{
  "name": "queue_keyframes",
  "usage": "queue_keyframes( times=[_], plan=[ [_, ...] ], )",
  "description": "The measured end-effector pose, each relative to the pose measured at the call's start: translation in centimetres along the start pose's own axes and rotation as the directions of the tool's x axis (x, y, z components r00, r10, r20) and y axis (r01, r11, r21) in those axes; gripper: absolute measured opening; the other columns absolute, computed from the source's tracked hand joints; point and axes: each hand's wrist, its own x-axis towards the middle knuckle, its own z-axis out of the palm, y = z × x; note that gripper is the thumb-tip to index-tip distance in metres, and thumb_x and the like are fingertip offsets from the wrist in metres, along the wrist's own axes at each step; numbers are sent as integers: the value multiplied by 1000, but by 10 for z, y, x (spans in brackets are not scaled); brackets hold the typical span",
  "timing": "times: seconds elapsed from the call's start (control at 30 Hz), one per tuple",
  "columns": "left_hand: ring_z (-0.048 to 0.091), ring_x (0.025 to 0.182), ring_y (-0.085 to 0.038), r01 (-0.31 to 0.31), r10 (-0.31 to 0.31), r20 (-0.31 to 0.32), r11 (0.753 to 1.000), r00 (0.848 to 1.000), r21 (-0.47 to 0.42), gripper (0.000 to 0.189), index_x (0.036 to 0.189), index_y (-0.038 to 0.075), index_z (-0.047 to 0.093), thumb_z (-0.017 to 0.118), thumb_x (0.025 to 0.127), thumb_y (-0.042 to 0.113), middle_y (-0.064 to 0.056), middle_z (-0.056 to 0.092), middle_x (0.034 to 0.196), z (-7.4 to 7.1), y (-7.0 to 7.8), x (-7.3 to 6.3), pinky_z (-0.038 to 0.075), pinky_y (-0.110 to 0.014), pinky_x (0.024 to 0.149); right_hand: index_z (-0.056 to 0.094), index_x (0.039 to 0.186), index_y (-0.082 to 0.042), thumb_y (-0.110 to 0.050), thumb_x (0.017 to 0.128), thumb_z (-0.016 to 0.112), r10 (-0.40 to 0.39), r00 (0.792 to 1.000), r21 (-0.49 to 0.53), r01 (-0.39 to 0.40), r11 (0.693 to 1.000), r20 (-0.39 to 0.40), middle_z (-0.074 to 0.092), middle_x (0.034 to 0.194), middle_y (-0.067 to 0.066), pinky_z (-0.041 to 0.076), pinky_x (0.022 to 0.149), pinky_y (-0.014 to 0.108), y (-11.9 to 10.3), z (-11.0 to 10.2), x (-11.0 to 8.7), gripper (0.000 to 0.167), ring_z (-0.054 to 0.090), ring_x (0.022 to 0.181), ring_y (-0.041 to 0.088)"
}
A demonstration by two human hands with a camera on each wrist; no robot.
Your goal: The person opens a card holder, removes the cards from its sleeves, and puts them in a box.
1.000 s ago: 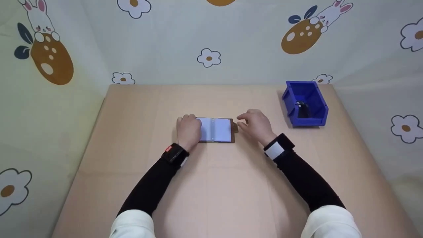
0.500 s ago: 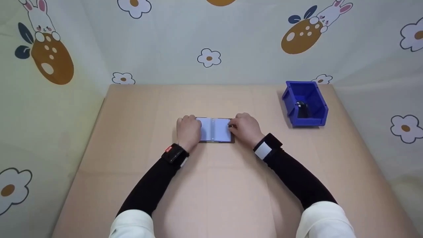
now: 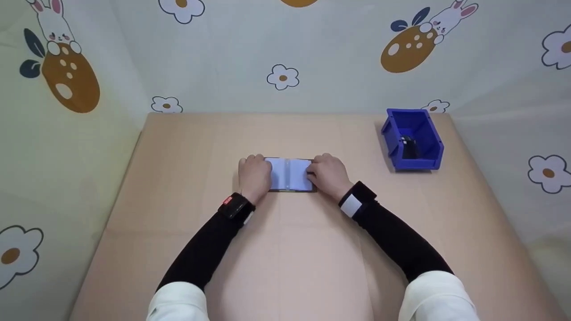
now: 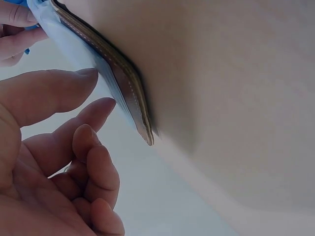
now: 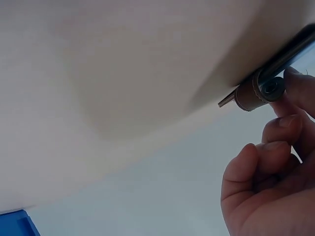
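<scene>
A small brown card holder (image 3: 290, 174) lies spread out on the table, its pale clear sleeves (image 4: 74, 46) facing up. My left hand (image 3: 255, 175) is at its left side, with thumb (image 4: 74, 91) and forefinger holding the sleeves' edge and the other fingers curled. At the opposite side, my right hand (image 3: 329, 174) pinches the right edge between thumb and forefinger. Beside those fingertips, a closing strap with a round snap (image 5: 256, 92) sticks out in the right wrist view. The hands cover both outer ends of the card holder in the head view.
A blue plastic bin (image 3: 435, 158) stands at the table's back right, with a dark object (image 3: 409, 147) inside. Patterned cloth walls (image 3: 227, 67) rise behind and on both sides of the tan table (image 3: 290, 249).
My right hand has moved left from beside the strap onto the card holder's right edge, and its fingers have closed there. The left hand and the blue bin stay in place.
</scene>
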Motion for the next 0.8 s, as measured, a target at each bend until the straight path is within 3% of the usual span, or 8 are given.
queue_keyframes(
  times=[0.27,0.8],
  plan=[
    [57,85,-32,-3,3,-5,1000,1000,-3,13,79,5,71,60,85,3,-12,63,89,0,-1,0,39,-44,73,79,81,-14,-17,84,76,-43,999,28,43,999,-27,59,72,4,43,62,40,-8,4,5,5,53,69,25],
    [56,83,-32,0,-1,-33,1000,999,-23,14,74,5,71,60,84,1,-13,63,87,1,0,-1,39,-45,74,81,98,-16,-12,85,73,-45,999,101,43,994,15,64,80,5,47,67,42,-13,6,14,16,59,77,27]
  ],
)
